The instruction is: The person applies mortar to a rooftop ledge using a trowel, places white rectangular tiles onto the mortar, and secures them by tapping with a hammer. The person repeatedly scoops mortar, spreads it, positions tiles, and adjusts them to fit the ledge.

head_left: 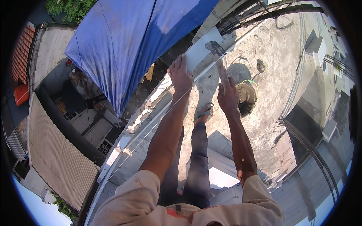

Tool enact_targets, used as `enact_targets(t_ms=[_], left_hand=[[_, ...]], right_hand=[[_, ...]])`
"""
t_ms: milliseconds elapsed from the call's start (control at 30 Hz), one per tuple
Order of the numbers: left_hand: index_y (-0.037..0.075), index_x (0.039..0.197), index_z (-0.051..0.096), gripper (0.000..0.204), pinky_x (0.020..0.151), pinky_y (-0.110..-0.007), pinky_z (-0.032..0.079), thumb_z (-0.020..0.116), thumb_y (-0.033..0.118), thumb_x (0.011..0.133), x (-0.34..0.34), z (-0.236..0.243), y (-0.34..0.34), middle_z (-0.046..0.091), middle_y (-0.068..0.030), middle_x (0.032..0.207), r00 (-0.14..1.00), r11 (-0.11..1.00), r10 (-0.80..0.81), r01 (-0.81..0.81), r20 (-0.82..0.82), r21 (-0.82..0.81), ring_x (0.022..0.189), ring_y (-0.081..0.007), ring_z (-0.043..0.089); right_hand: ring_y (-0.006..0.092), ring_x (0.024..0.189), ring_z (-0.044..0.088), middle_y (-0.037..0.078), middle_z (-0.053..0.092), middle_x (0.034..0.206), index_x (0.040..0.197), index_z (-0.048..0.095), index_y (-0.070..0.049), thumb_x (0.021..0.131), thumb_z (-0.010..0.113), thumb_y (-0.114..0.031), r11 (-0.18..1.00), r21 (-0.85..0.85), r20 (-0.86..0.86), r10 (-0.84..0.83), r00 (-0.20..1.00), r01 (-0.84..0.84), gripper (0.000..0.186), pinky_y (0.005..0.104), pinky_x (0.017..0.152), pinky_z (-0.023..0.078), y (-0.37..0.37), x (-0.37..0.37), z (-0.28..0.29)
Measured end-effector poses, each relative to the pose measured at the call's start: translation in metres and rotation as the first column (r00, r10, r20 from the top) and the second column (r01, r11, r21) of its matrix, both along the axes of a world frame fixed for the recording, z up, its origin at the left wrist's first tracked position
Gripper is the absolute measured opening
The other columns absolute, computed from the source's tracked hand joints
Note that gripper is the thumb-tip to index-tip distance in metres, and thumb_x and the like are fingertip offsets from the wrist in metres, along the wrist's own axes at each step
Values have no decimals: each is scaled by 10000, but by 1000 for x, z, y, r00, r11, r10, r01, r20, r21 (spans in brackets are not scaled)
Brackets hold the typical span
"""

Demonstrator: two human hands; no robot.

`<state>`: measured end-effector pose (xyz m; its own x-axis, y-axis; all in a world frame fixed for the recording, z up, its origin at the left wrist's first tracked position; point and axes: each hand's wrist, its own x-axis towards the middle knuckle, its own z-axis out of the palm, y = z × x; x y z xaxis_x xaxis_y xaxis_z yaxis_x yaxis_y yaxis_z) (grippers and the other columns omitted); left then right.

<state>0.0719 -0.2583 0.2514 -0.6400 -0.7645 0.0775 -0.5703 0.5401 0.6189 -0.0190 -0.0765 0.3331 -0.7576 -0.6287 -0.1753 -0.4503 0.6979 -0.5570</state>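
A pale, smooth building block (200,52) lies along the top of the wall, ahead of me. My left hand (181,75) grips its near end, the fingers bent over the outer edge and the thumb on the other side. In my right hand (228,96) is a hammer (221,64), its handle running up from the closed fingers. The dark hammer head is over the block's right edge; whether it touches cannot be made out. A thin taut string (162,113) runs along the wall close to my left forearm.
A blue tarpaulin (139,34) hangs beyond the wall, above a drop to lower roofs (60,147). Right of my right hand stands a mortar-stained bucket (247,94). More pale blocks (222,175) lie by my legs. Steel bars (279,13) stick out at the far right.
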Motion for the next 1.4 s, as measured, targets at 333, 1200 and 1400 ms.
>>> enact_targets(t_ms=[333, 1200, 1400], left_hand=[[-6, 1471, 544, 746, 1151, -462, 383, 719, -64, 748, -2, 0, 5, 564, -157, 1477, 999, 999, -40, 41, 30, -35, 1367, -359, 517], [20, 1640, 286, 968, 1217, -532, 350, 826, 273, 879, 381, 80, 222, 346, -273, 1640, 568, 728, -498, -138, 656, 672, 1488, -474, 387], [13, 1626, 302, 911, 1208, -519, 367, 781, 338, 922, 371, 113, 282, 364, -302, 1619, 521, 793, -351, -275, 778, 543, 1484, -479, 389]], right_hand=[[446, 879, 694, 164, 598, 1193, 1344, 557, -76, 979, 614, -62, 995, -27, -68, 90, 994, -92, 369, 539, 688, 571, 4, 3, 11], [306, 1065, 625, 68, 670, 1106, 1158, 705, -130, 900, 759, -297, 965, 132, -255, -186, 949, 225, 312, 505, 831, 474, 270, 89, -185], [379, 1113, 685, 145, 724, 1159, 1133, 719, -125, 968, 560, -680, 589, 798, -45, 268, 962, -127, 600, 577, 936, 531, 317, -41, -290]])
